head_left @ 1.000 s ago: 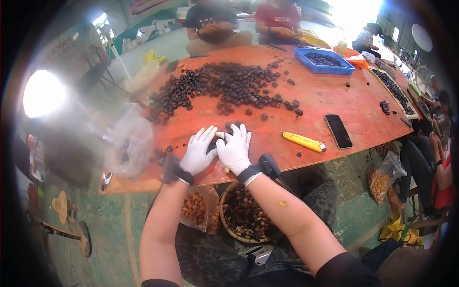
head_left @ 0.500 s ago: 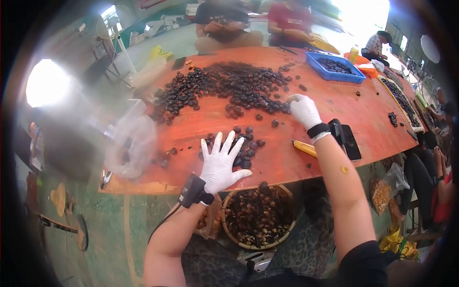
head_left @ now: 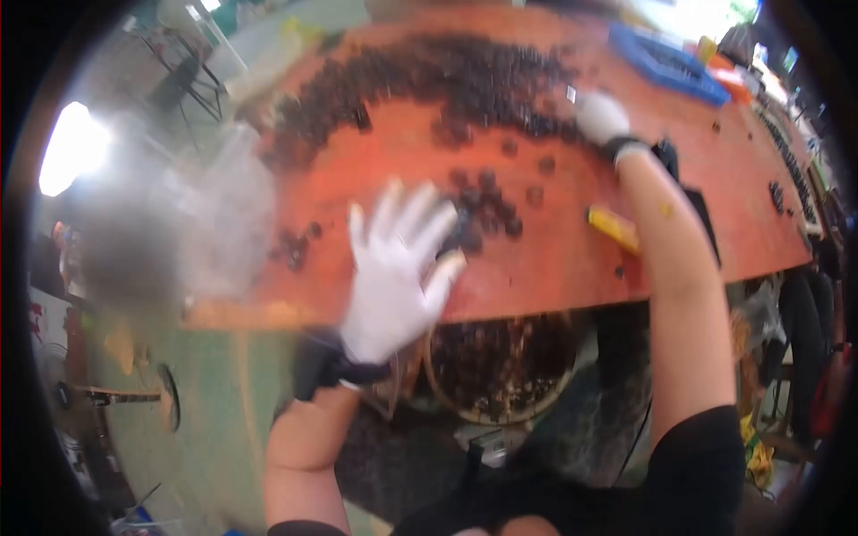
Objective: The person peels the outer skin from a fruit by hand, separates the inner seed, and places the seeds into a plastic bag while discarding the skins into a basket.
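Note:
My left hand point(head_left: 400, 268), in a white glove with a black strap at the wrist, is raised with its fingers spread, holding nothing. Just to its right lies a small cluster of dark round nut-like pieces point(head_left: 487, 214). A wide heap of the same dark pieces point(head_left: 429, 76) stretches across the far part of the red table point(head_left: 536, 277). My right hand point(head_left: 601, 118), also gloved in white, is at the heap's right end. Its fingers look curled closed, and motion blur hides whatever is in them. A yellow-handled cutter point(head_left: 614, 230) lies below my right wrist.
Under the table's near edge stands a round basket point(head_left: 436, 362) of dark scraps. A blue tray point(head_left: 639, 49) sits at the back right. A cloudy plastic bag point(head_left: 232, 210) is on the left. A black object point(head_left: 702, 210) lies beside my right forearm.
The view has tipped downward and blurred. My left hand has come off the small cluster and sits to its left, still spread. My right hand remains by the heap's right end.

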The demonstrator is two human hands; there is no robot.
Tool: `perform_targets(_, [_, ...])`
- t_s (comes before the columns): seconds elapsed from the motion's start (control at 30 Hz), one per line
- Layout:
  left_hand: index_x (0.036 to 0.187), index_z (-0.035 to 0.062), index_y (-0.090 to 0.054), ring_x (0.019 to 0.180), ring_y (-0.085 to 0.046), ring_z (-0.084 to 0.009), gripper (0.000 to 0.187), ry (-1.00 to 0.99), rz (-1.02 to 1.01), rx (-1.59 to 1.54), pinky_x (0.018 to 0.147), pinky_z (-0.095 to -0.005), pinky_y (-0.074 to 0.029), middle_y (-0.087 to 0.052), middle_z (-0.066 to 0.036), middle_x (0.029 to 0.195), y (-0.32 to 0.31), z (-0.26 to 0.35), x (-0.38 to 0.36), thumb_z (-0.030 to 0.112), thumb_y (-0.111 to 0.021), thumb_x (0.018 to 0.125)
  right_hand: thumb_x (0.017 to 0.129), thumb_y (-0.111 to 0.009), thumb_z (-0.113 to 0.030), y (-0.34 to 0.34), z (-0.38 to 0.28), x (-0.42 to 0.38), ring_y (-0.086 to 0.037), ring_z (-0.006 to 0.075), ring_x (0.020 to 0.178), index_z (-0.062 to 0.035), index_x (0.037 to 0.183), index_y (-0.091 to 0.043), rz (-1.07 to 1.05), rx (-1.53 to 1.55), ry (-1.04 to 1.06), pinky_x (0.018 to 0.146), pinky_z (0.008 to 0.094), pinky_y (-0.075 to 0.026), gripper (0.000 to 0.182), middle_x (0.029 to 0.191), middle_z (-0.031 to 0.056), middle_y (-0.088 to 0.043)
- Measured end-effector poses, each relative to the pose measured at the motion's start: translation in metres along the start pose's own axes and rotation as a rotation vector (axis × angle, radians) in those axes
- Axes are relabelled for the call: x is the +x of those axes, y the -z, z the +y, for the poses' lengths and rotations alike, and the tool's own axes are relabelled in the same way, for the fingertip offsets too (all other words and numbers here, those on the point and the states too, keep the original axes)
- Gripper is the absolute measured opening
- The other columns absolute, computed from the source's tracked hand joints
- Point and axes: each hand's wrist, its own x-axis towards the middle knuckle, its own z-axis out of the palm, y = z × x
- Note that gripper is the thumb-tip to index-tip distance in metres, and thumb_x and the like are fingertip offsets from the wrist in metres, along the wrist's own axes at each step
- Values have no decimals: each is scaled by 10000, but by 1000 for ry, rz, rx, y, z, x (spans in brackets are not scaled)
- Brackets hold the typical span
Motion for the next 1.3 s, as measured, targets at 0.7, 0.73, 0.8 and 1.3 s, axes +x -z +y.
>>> perform_targets(0.7, [1243,-83,-535,1233,-499,-241,329,235,337,-407,1072,-381,-371,-544,-168,1301,74,-42,-66,106,-434,993,671,-445,109,106,-155,-328,-628,245,773,15,877,-633,-488,812,74,727,314,-497,295,798,129,-635])
perform_targets(0.73, [1241,-89,-532,1237,-498,-251,333,264,372,-510,1077,-393,-370,-540,-173,1305,73,-45,-73,107,-425,995,704,-459,94,86,-153,-337,-609,202,749,14,865,-633,-740,904,-204,699,294,-477,251,785,109,-639])
perform_targets(0.8, [1253,-87,-523,1246,-490,-261,336,279,357,-426,1085,-409,-364,-524,-180,1322,69,-54,-83,102,-420,995,767,-498,-10,6,-142,-379,-601,182,620,-36,833,-679,-823,1006,-372,601,314,-470,194,672,101,-630])
perform_targets(1.3, [1192,-34,-606,1133,-550,-162,283,355,165,-252,1014,-299,-383,-618,-109,1207,39,-31,-74,116,-520,969,835,-649,-218,-100,-182,-443,-626,349,896,-95,1086,-605,-731,631,-193,771,436,-508,283,967,171,-636])
